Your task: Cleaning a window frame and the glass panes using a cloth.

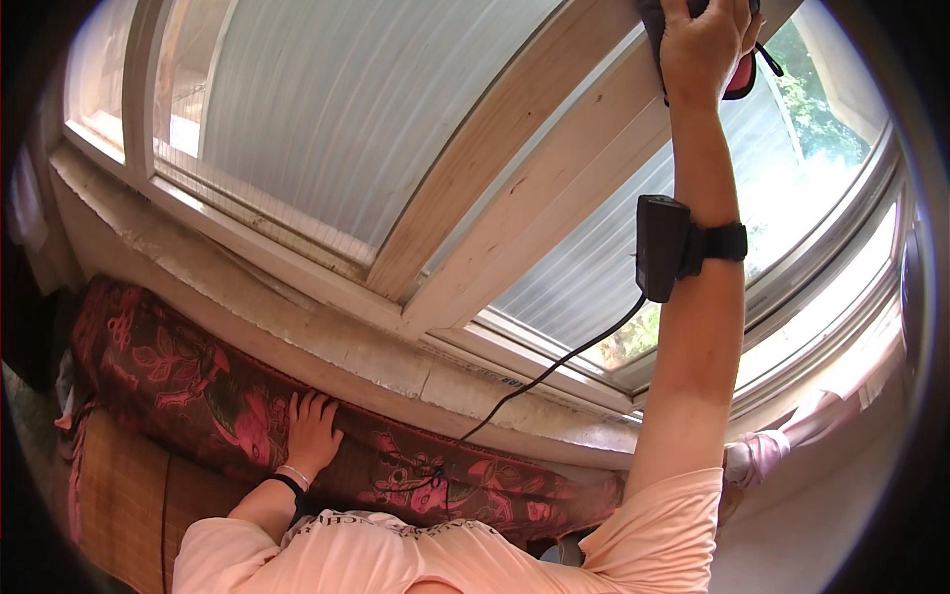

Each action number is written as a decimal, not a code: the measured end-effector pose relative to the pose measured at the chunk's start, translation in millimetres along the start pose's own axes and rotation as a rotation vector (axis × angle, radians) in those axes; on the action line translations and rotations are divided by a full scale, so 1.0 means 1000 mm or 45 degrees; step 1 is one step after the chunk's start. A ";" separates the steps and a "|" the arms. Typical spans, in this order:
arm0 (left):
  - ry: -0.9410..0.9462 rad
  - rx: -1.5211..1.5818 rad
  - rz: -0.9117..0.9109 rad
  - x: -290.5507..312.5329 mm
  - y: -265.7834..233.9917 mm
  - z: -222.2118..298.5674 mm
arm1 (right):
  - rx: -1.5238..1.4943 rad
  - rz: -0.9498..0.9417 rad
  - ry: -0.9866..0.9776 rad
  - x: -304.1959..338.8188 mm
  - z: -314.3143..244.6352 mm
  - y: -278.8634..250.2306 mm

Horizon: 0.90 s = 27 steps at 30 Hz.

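My right hand (698,54) is raised at the top edge, its arm stretched up along the window. It presses a dark cloth-like thing (655,30) with a black-edged red part (740,77) against the wooden window frame (584,168). The top of that thing is cut off by the picture's edge, so its exact kind cannot be told. A short black loop sticks out beside it. Low on the left, my left hand (313,434) lies with fingers spread on a dark red flowered fabric (208,386), holding nothing.
A black box (661,247) is strapped to my right forearm, and its cable (539,376) runs down to my front. A worn sill (327,337) stretches below the panes. A brown woven mat (119,495) is at left, a bunched pale cloth (762,455) at right.
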State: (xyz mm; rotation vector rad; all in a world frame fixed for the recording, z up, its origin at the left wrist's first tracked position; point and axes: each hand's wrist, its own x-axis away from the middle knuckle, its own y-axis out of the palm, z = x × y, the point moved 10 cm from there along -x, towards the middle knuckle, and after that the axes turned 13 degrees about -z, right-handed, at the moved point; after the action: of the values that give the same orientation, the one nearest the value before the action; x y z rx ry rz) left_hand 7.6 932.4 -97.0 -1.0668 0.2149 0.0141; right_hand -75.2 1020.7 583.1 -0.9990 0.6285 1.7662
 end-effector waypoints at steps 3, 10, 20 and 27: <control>0.002 -0.007 -0.003 -0.001 0.000 0.001 | -0.070 -0.033 0.110 0.010 0.002 0.002; -0.026 -0.022 -0.020 -0.001 0.003 -0.002 | -0.140 -0.057 0.148 0.035 -0.015 0.002; -0.025 -0.010 -0.026 -0.001 0.003 -0.002 | -0.201 -0.145 0.184 0.069 -0.036 0.004; -0.025 -0.006 -0.013 -0.001 0.002 -0.002 | -0.172 -0.185 0.171 0.087 -0.050 0.007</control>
State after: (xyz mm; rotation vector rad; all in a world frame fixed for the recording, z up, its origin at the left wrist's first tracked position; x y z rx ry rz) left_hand 5.9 932.0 -99.4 -1.0723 0.1921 0.0161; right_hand -81.4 1022.6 482.6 -1.2331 0.5115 1.6401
